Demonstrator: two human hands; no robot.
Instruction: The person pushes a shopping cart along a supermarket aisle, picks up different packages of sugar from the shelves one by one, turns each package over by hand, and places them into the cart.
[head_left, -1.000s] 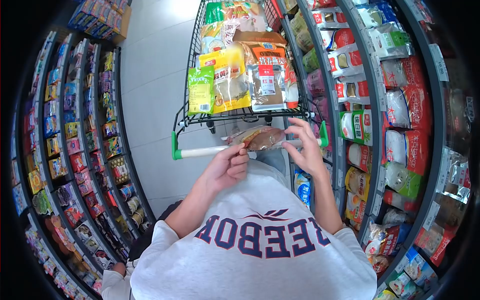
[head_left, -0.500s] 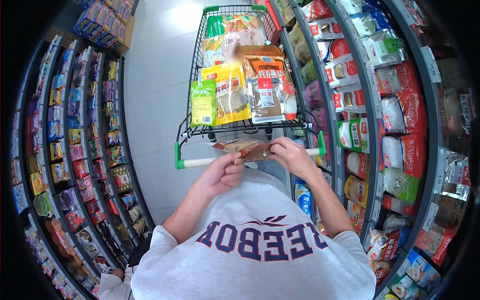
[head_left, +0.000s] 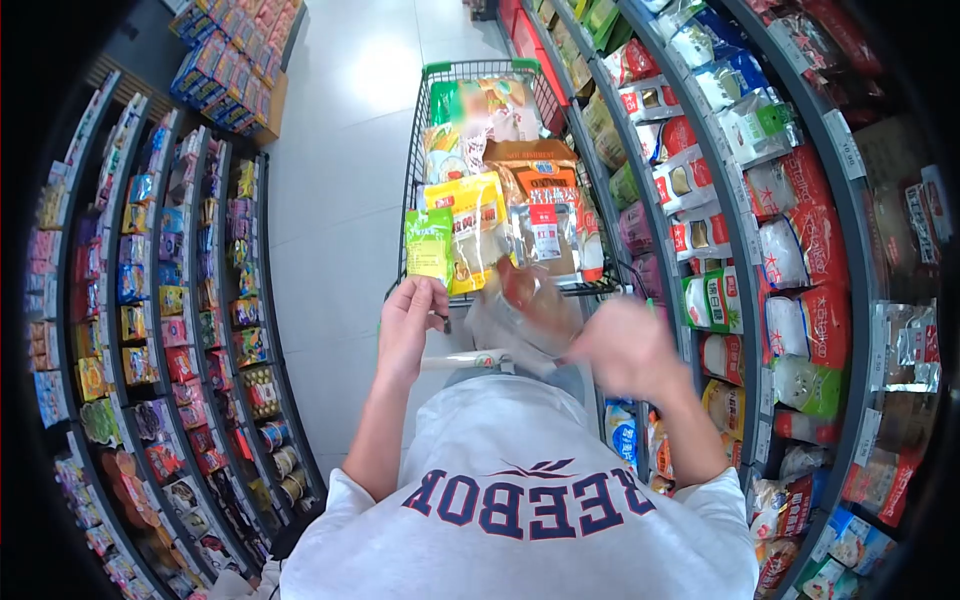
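A partly clear plastic packet with a red-brown part [head_left: 535, 305] is smeared by motion between me and the cart basket. My right hand [head_left: 632, 345], also blurred, is closed on its right end. The packet hangs over the basket's near edge, above the white push handle [head_left: 455, 361]. My left hand [head_left: 408, 312] is apart from it, fingers curled together at the lower edge of a green bag [head_left: 430, 245]; what they pinch, if anything, is hidden. Beside that bag lie a yellow bag [head_left: 468, 215] and a clear bag of brown contents with a red-and-white label [head_left: 545, 235].
The shopping cart [head_left: 408, 190] also holds an orange-brown oatmeal bag [head_left: 540, 165] and other packets. Shelves of bagged goods [head_left: 715, 230] rise close on the right, snack shelves [head_left: 170, 270] on the left. Stacked boxes [head_left: 225, 80] stand farther up the tiled aisle [head_left: 335, 190].
Both hands held the packet close to my body; my left hand has let go and moved up-left to the basket's edge. My right hand has swung the packet toward the cart.
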